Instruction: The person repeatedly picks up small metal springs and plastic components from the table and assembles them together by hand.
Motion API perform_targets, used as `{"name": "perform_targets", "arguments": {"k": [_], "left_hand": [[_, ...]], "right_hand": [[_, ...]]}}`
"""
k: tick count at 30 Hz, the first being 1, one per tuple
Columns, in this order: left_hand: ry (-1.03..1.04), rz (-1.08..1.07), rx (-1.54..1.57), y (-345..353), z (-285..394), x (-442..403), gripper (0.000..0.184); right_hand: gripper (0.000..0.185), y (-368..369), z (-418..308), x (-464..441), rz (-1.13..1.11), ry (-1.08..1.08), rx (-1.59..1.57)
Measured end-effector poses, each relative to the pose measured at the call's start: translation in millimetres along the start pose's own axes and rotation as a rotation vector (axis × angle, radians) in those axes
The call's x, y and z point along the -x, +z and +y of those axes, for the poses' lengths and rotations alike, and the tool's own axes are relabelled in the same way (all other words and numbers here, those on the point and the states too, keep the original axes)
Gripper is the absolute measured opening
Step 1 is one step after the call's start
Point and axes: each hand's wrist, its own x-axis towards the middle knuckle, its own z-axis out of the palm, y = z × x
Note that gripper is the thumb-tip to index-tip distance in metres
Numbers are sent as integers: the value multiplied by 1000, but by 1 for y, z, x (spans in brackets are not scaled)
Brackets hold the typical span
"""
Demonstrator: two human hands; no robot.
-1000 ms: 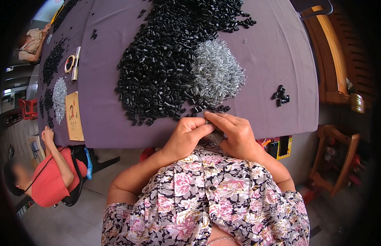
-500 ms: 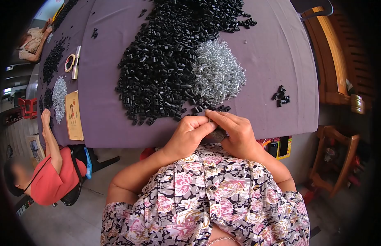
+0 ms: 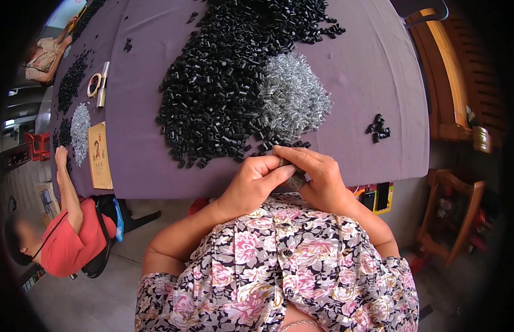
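Far left: frame edge falls into dark, curved vignette. Upper left, a person in a patterned top point(image 3: 42, 61), partly lost in shadow. Below, a red chair point(image 3: 39, 145), small and partly covered. Lower left, a person in a red top point(image 3: 74, 243), seated sideways to the view, face blurred; one hand point(image 3: 61, 157) at the edge of the surface point(image 3: 138, 99), its fingers too small to read.

Left part of the surface: scattered black pieces point(image 3: 73, 83), a smaller heap of silver coils point(image 3: 79, 133), then a tan printed booklet or flat box point(image 3: 99, 157), print illegible. Just above it, a tape roll point(image 3: 93, 85) beside a shiny tube point(image 3: 103, 83).

Centre: large pile of short black tubes point(image 3: 212, 94), top cut off by the frame. Left hand point(image 3: 251, 185) near the pile's lower edge, fingers curled, thumb meeting the other hand's fingertips. Against the pile's right side, a heap of silver springs point(image 3: 295, 97), single coils blurring together. Right hand point(image 3: 319, 174) below that heap, index finger extended over the left fingertips. Whether either hand grips a piece cannot be told; fingers cover the spot. Between the palms, a grey-brown thing point(image 3: 295, 180), mostly hidden, identity unclear.

Right: small cluster of black pieces point(image 3: 378, 130), well apart from the pile. Beyond, a wooden frame point(image 3: 453, 213), dim toward the edge.
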Motion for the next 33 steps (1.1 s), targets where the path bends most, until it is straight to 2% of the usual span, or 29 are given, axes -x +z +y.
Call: {"name": "perform_targets", "arguments": {"k": [4,7,10,11,14,18,21,24,28,33], "left_hand": [[1,12,61,-2,2,0,28],[-55,-23,80,-2,2,3,27],[-81,-13,27,-4,5,5,26],[-54,-11,6,-5,5,5,25],[-27,6,-48,-21,-1,-6,23],[-75,40,-68,-26,-2,-9,19],[-93,63,-51,-25,-1,-12,17],[-74,101,-92,-23,0,-10,15],[-16,115,-248,-19,1,-5,14],[50,141,-387,-14,6,2,14]], "right_hand": [[57,-21,-13,-9,-206,115,-105],[50,-26,1,-11,-240,8,-219],[40,-26,2,-13,-187,65,-248],[35,-19,8,-11,-104,89,-319],[33,-5,38,-14,-44,150,-421],[30,0,21,-15,64,107,-231],[29,2,18,-17,100,-28,-12],[27,-1,17,-16,96,-105,39],[27,-5,15,-15,62,-12,-103],[27,-21,2,-18,-50,97,-113]]}}
